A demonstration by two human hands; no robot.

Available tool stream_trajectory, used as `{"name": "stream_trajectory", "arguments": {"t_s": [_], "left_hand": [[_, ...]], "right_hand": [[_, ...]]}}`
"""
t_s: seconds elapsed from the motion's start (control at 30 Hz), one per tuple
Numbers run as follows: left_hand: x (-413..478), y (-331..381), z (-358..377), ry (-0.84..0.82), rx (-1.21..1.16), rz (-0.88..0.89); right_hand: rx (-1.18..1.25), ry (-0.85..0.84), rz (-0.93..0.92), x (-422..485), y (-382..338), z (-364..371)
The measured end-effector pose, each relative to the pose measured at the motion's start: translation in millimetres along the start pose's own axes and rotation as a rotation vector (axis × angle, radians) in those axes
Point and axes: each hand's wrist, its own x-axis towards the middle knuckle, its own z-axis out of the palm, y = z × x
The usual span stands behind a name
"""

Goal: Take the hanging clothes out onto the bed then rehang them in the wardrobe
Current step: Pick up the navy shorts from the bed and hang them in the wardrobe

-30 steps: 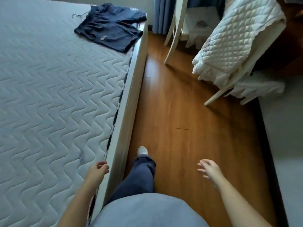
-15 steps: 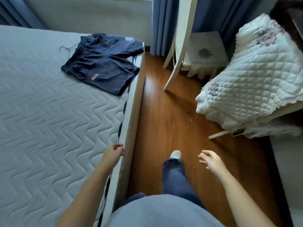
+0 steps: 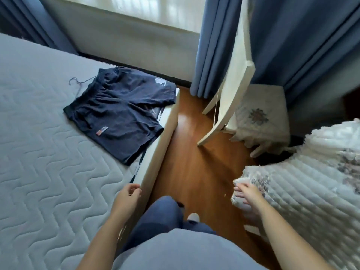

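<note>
one navy garment (image 3: 120,112) on its hanger (image 3: 75,82) lies on the bed (image 3: 39,152). left hand (image 3: 127,194) and right hand (image 3: 248,193) are loosely open, empty. rehanging remains; wardrobe not visible.

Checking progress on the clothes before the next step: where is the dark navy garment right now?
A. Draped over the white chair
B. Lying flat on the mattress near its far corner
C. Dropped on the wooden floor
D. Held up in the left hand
B: the dark navy garment lies spread flat on the mattress by its far corner, and neither the left hand nor the right hand touches it.
</note>
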Motion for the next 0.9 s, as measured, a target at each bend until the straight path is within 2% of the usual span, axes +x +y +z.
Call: {"name": "stream_trajectory", "arguments": {"t_s": [0.3, 0.43, 0.53, 0.67, 0.9], "left_hand": [[146.7, 31.1, -57.3, 0.23, -0.268, -0.272], [208.0, 66.4, -80.6, 0.315, -0.323, -0.302], [243.1, 90.6, -91.4, 0.308, -0.323, -0.327], [289.8, 107.3, -107.3, 0.331, -0.353, -0.388], [362.1, 121.2, -142.7, 0.491, -0.452, -0.585]], "right_hand": [[-0.248, -0.226, -0.135, 118.5, -226.9, 106.4], [-0.48, -0.299, -0.236, 158.2, -319.7, 158.6], [-0.528, -0.306, -0.328, 185.2, -385.2, 196.8], [-0.494, -0.36, -0.313, 220.4, -443.0, 240.0], [-0.693, -0.484, -0.321, 284.4, -526.8, 315.6]]}}
